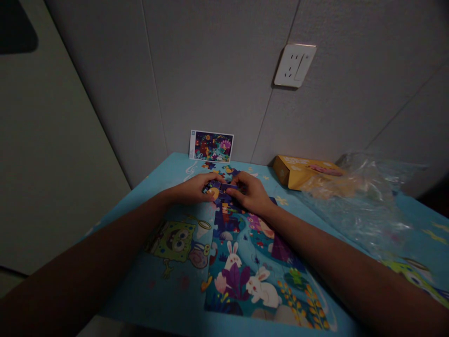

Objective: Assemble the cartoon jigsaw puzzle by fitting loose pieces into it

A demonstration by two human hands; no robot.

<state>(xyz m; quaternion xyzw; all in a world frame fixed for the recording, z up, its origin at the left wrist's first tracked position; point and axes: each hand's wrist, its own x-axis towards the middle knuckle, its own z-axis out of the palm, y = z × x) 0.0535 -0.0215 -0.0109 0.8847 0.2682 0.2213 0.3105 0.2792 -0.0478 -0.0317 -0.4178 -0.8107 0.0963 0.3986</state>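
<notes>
A partly joined jigsaw puzzle (257,255) with rabbits, plants and a stream lies on the blue patterned table cover. At its far edge my left hand (195,188) pinches a dark puzzle piece (213,191) with a yellow shape on it. Close beside it, my right hand (253,193) is closed on a purple puzzle piece (230,186), thumb on top. The two pieces sit side by side just above the puzzle; whether they are joined I cannot tell. Several loose puzzle pieces (209,165) lie beyond my fingers.
A picture card (213,146) leans on the wall at the table's back. To the right are a yellow box (305,171) and a crumpled clear plastic bag (365,206). A wall socket (295,65) is above. The table cover (157,285) has cartoon prints.
</notes>
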